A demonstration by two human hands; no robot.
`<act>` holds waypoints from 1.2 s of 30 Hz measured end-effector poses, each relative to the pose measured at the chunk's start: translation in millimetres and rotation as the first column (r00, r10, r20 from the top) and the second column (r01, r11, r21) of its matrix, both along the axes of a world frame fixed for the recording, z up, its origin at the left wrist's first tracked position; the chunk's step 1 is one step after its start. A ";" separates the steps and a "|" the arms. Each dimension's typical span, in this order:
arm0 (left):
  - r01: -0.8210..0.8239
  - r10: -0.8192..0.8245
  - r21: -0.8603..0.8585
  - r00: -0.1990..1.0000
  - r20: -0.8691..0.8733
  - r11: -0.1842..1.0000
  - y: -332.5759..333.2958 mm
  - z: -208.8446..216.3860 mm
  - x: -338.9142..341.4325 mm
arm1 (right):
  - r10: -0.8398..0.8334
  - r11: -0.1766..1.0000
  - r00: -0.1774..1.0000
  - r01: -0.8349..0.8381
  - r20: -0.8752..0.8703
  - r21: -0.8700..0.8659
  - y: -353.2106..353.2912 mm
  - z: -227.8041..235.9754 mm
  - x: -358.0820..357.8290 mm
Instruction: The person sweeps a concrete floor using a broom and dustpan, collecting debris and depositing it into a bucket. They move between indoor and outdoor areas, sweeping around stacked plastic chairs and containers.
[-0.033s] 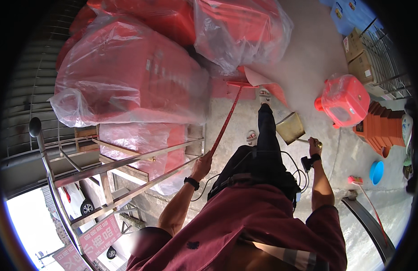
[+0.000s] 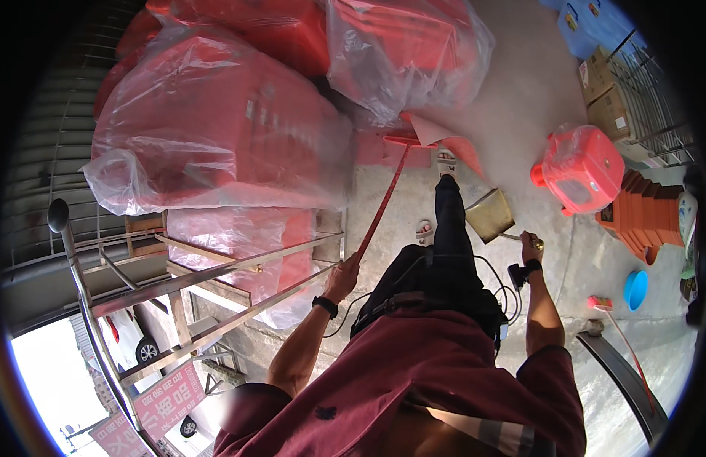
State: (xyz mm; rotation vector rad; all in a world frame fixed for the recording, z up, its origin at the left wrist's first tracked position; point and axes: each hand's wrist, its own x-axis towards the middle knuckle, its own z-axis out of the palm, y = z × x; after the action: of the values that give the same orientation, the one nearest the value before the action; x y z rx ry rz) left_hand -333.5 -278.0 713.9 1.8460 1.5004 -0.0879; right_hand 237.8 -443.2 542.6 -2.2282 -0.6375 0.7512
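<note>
My left hand (image 2: 341, 280) is closed round the upper end of a long-handled red broom (image 2: 383, 199). Its narrow head rests on the floor ahead, touching or close to a reddish sheet (image 2: 456, 145) with a curled edge. In my right hand (image 2: 532, 245) is the handle of a metal dustpan (image 2: 490, 216), whose pan is low beside my right leg. A gold-coloured knob shows at the handle's end by my fingers. My sandalled feet stand between the broom and the dustpan.
Large red items wrapped in clear plastic (image 2: 223, 122) fill the far left. A metal-railed frame (image 2: 216, 274) stands close on my left. To the right are a red plastic-wrapped bin (image 2: 581, 169), stacked orange planters (image 2: 642, 213), a blue basin (image 2: 635, 290) and cardboard boxes (image 2: 608, 110).
</note>
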 end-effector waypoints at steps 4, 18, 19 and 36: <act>0.010 -0.018 -0.099 0.997 -0.077 0.995 -16.4 13.7 -13.5 | -0.058 0.998 0.997 0.057 -0.045 -0.024 -2.7 8.2 -7.2; -0.219 0.209 -0.148 0.975 -0.076 0.965 -74.2 105.0 -73.7 | -0.048 0.999 0.998 0.048 -0.047 0.007 -1.1 -10.4 -9.0; -0.227 0.216 -0.147 0.973 -0.086 0.963 -66.4 93.9 -68.0 | -0.006 0.999 1.000 0.006 -0.009 0.048 -1.3 -10.6 -8.9; -0.256 0.249 -0.234 0.967 -0.059 0.938 -157.9 91.7 -99.4 | 0.005 0.999 0.999 -0.003 -0.053 0.034 6.2 -6.0 2.8</act>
State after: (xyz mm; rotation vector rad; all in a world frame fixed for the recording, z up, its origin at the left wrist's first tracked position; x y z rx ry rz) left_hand -432.8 -435.9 805.7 1.4554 1.6558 -0.1657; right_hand 240.6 -436.9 536.6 -2.1696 -0.6247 0.7934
